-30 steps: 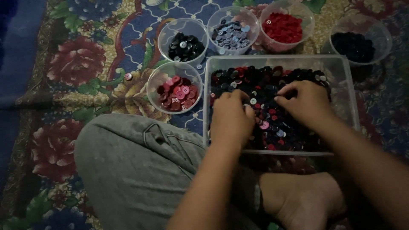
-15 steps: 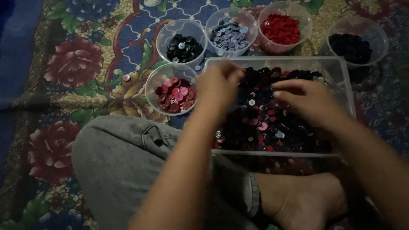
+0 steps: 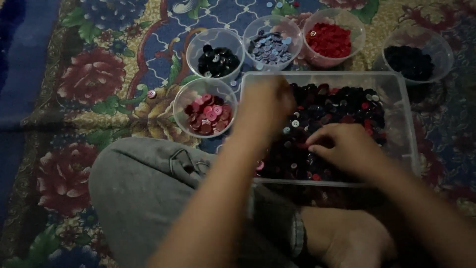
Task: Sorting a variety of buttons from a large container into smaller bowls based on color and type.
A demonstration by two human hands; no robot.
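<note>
Head view, mixed buttons in clear tray, under both hands' fingers

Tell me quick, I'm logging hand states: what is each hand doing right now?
Left hand: blurred above the clear bin edge, fingers curled; holding anything cannot be told.
Right hand: resting on the mixed buttons, fingertips pinching; exact hold unclear.

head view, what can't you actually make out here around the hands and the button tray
- Left hand: motion-blurred, so whether its fingers pinch a button cannot be told.
- Right hand: fingertips are buried in the mixed buttons; any grasp is hidden.
- Clear rectangular tray: its near-left part is covered by the left forearm.
- Bowl of dark buttons: too dim to tell black from navy.
</note>
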